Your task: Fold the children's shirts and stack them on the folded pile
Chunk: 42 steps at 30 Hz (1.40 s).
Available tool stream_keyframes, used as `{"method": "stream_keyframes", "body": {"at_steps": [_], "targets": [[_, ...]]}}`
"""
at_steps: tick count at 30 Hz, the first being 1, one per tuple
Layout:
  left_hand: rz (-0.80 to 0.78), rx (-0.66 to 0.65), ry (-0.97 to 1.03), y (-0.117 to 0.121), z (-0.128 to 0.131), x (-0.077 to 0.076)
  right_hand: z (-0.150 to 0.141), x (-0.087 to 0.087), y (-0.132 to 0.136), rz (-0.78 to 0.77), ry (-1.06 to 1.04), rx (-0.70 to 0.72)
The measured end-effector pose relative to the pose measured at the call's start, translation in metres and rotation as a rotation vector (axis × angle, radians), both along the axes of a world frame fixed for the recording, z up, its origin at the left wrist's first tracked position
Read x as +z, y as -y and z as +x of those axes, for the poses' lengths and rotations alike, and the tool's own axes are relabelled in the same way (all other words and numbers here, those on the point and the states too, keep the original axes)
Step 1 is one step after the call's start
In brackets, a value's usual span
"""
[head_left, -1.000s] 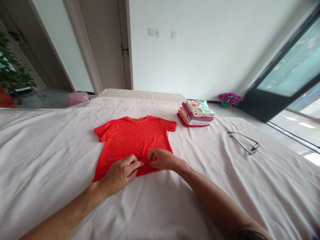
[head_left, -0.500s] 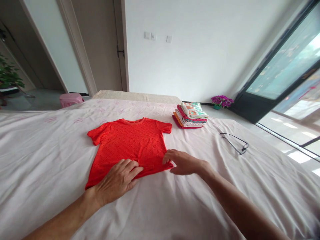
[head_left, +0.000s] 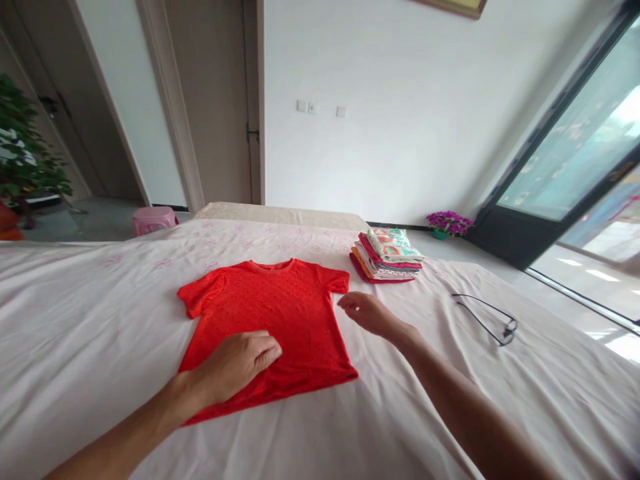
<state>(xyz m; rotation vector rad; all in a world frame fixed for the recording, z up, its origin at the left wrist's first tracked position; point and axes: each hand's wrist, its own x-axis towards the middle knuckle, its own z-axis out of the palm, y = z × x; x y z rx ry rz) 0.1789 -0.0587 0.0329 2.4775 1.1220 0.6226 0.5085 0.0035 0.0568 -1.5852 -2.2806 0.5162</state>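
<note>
A red short-sleeved T-shirt (head_left: 280,307) lies spread on the bed sheet, neckline away from me and hem toward me. My left hand (head_left: 243,360) is over its lower left part with fingers curled in and no cloth visibly gripped; whether it touches the fabric I cannot tell. Just off the shirt's right side, below the right sleeve, is my right hand (head_left: 367,312). Its fingers are curled, and nothing shows in them.
A stack of folded clothes (head_left: 387,260) sits beyond the right sleeve. Black-framed glasses (head_left: 506,332) rest on the pale sheet (head_left: 400,413) at the right. Past the bed are a pink stool (head_left: 154,220) and purple flowers (head_left: 450,223).
My right hand has let go of the hem and moved up toward the right sleeve. My left hand has curled its fingers. The bottom of the shirt now lies flatter and extends closer to me.
</note>
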Motion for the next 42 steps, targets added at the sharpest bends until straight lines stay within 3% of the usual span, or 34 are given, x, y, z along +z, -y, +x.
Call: {"method": "stream_keyframes", "body": {"at_steps": [3,7,11,14,18,21,26,29,33,42], "targets": [[-0.029,0.155,-0.014,-0.039,0.008,-0.008,-0.004,-0.010,-0.054,0.155,0.102,-0.317],[0.020,0.301,-0.083,-0.096,0.011,-0.020,-0.014,-0.024,-0.105,0.102,0.258,-0.606],[0.077,0.373,-0.168,-0.145,-0.002,-0.027,-0.012,-0.038,-0.125,0.087,0.341,-0.563],[0.076,0.414,-0.200,-0.166,-0.013,-0.034,-0.001,-0.042,-0.132,0.092,0.399,-0.522],[0.117,0.485,-0.229,-0.172,-0.017,-0.053,-0.011,-0.032,-0.148,0.226,0.421,-0.485],[0.196,0.512,-0.257,-0.168,-0.015,-0.066,-0.054,-0.025,-0.167,0.321,0.352,-0.284],[0.255,0.511,-0.292,-0.167,-0.017,-0.069,-0.140,-0.031,-0.200,0.229,0.271,-0.018],[0.266,0.534,-0.301,-0.167,-0.018,-0.067,-0.167,-0.040,-0.214,0.164,0.284,0.050],[0.261,0.530,-0.317,-0.171,-0.018,-0.070,-0.177,-0.051,-0.226,0.166,0.294,0.112],[0.101,0.553,-0.443,-0.175,-0.015,-0.066,-0.172,-0.063,-0.230,0.311,0.255,-0.045]]}}
